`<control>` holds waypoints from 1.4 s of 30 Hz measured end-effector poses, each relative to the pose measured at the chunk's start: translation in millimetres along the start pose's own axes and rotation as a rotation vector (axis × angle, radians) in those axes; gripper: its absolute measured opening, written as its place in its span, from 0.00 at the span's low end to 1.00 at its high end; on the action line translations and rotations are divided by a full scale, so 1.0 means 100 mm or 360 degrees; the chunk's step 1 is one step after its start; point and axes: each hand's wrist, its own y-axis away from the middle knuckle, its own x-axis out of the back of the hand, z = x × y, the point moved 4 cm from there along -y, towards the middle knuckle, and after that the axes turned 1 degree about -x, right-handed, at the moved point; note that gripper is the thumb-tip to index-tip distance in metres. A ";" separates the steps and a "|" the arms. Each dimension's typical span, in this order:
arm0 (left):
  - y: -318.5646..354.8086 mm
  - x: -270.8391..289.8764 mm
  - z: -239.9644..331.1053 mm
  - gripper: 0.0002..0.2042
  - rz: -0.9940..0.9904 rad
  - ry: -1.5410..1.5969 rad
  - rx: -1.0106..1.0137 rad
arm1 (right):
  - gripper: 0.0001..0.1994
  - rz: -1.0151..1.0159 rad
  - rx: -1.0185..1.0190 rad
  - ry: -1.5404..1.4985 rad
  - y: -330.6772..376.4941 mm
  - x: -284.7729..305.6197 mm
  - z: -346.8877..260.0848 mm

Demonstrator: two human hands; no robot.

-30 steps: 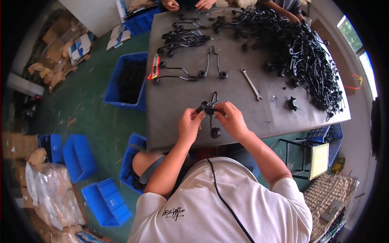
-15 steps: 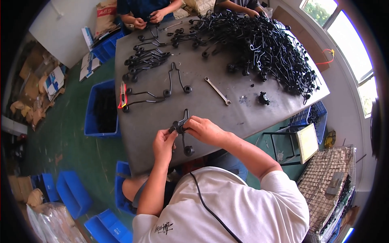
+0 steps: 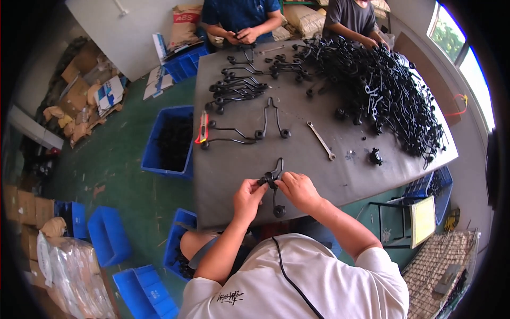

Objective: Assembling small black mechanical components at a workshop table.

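at the table's [image 3: 223, 175] near edge, left hand [image 3: 247, 198] and right hand [image 3: 298, 190] fingers pinch a black bent-rod part [image 3: 274, 183], its long axis pointing away from the person.

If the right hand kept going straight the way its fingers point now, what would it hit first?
The right hand points left toward the black bent-rod part it already pinches; straight beyond that, the left hand is probably next.

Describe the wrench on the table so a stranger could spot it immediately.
On the grey table, look right of centre, between the pair of bent black rods and the big black pile. The wrench lies there alone, flat: the only silvery, straight tool.
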 end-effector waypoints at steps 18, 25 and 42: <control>0.01 -0.02 0.00 0.14 0.0082 -0.0101 0.0007 | 0.25 0.0085 -0.0443 -0.0177 0.02 0.08 -0.12; -0.02 -0.02 -0.01 0.14 0.0072 -0.0163 -0.0031 | 0.25 0.0081 -0.0561 -0.0214 0.04 0.09 -0.06; -0.04 0.01 -0.01 0.13 0.0032 -0.0105 -0.0013 | 0.26 -0.0128 -0.0761 -0.0525 0.02 0.01 0.03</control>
